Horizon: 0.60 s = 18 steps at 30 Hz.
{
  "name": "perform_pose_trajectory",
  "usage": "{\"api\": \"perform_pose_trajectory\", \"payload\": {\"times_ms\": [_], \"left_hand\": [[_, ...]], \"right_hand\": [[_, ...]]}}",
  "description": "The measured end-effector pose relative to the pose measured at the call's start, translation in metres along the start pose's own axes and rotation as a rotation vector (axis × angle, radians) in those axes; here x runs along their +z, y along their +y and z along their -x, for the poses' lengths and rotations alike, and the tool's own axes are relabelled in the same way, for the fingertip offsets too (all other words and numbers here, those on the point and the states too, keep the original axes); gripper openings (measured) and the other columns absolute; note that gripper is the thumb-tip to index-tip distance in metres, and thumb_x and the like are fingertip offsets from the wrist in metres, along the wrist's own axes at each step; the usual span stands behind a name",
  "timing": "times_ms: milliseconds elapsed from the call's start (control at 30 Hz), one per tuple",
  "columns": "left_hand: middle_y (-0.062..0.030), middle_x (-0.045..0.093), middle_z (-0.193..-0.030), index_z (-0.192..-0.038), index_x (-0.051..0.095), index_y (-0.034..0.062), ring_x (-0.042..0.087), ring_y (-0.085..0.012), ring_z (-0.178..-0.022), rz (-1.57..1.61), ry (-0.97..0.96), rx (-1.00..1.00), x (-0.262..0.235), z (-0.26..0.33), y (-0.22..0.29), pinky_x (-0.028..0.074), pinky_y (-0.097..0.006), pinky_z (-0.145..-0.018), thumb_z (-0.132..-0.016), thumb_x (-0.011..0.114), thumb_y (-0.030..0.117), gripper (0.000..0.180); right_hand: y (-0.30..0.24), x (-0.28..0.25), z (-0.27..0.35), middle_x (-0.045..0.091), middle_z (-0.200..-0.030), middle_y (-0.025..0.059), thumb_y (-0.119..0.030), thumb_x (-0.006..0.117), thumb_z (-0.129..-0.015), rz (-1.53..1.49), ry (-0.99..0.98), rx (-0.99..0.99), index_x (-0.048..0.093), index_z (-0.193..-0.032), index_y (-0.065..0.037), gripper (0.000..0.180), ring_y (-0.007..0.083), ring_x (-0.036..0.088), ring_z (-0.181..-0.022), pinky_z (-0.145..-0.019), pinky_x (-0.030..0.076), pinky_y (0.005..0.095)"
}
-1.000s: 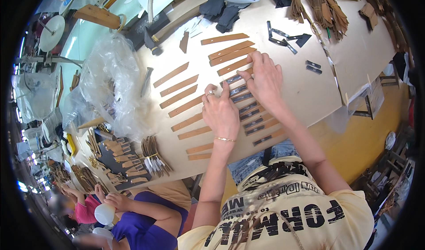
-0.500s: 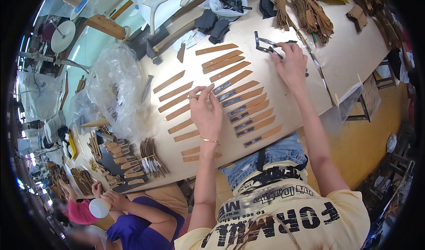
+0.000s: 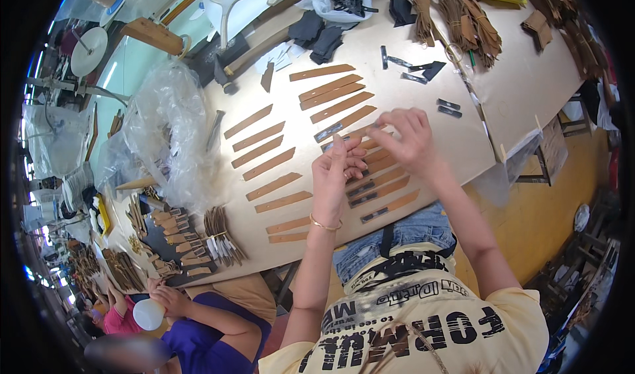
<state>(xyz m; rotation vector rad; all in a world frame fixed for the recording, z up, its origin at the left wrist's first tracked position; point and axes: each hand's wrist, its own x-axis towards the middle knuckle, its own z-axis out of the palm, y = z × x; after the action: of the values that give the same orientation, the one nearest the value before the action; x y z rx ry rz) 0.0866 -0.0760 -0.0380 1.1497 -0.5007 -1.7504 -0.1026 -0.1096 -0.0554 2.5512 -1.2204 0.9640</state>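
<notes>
Brown, flat, slant-ended leather strips point(image 3: 357, 117) lie around my half-curled left hand point(image 3: 334, 177) and bent-fingered right hand point(image 3: 409, 143); I cannot tell whether either grips anything.

A pale yellow, short-sleeved T-shirt point(image 3: 430, 301) bears large black lettering and darker blotches. Faded blue denim jeans point(image 3: 428, 232) show beside the near edge of the beige worktable point(image 3: 456, 152), a narrow black strap point(image 3: 387, 240) over them. A slim gold-coloured bracelet point(image 3: 325, 228) circles the wrist of the left hand point(image 3: 330, 181), which wears a small ring point(image 3: 347, 173).
</notes>
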Motion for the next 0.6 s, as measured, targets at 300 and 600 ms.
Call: {"api": "perform_pose_trajectory", "payload": {"times_ms": [300, 600], "left_hand": [[-0.0034, 0.069, -0.083, -0.102, 0.072, -0.0039, 0.059, -0.0051, -0.066, -0.198, 0.091, 0.133, -0.02, -0.008, 0.01, 0.045, -0.018, -0.057, -0.095, 0.069, 0.015, 0.02], [0.0007, 0.068, -0.076, -0.094, 0.074, -0.0043, 0.054, -0.001, -0.064, -0.365, 0.22, 0.295, -0.024, -0.024, 0.011, 0.042, -0.017, -0.057, -0.091, 0.073, 0.013, 0.018]], "right_hand": [[-0.018, 0.003, -0.025, 0.063, -0.104, 0.0016, -0.018, 0.072, -0.082, -0.488, -0.088, 0.337, 0.072, -0.106, -0.008, 0.025, 0.0176, 0.06, -0.092, -0.083, 0.046, 0.0322], [-0.017, 0.019, -0.055, 0.068, -0.082, 0.0018, -0.013, 0.073, -0.089, -1.028, -0.425, 0.981, 0.072, -0.098, 0.003, 0.018, 0.0071, 0.06, -0.077, -0.072, 0.049, 0.0235]]}}
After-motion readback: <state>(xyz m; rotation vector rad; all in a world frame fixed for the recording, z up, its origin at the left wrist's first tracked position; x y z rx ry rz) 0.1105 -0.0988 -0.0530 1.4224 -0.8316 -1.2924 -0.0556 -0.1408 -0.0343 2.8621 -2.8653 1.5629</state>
